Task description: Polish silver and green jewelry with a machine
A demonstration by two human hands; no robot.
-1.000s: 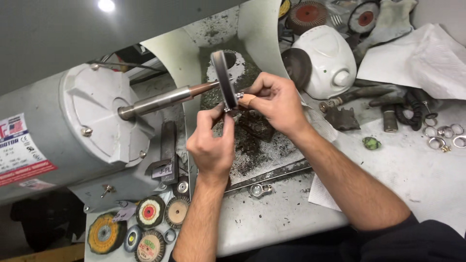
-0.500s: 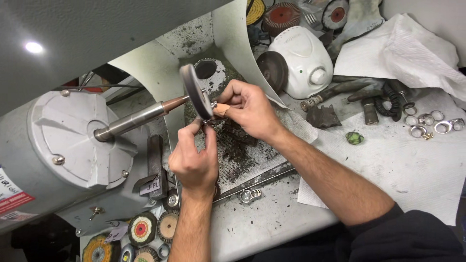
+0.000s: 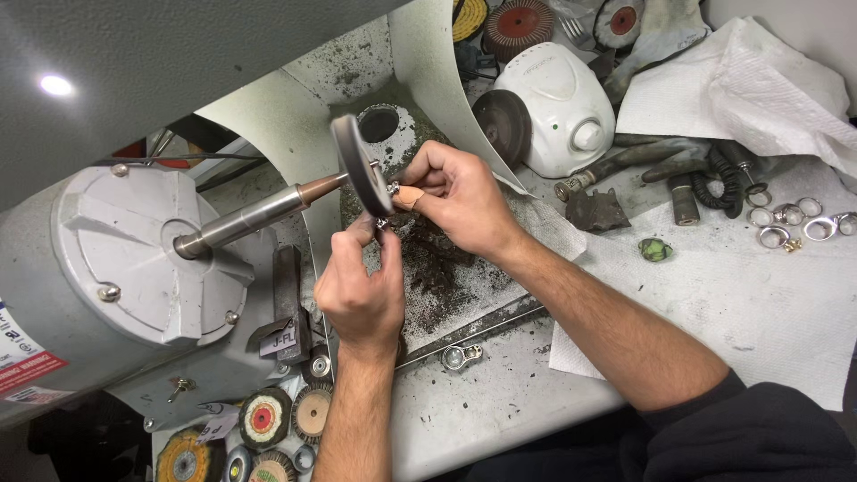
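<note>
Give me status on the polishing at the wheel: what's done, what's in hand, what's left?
Done: cannot tell; several silver rings lie on the white paper, finish unreadable. In hand: left hand and right hand pinch a small metal piece against the grey wheel on the motor spindle. Left: a green stone sits loose beside the rings.
</note>
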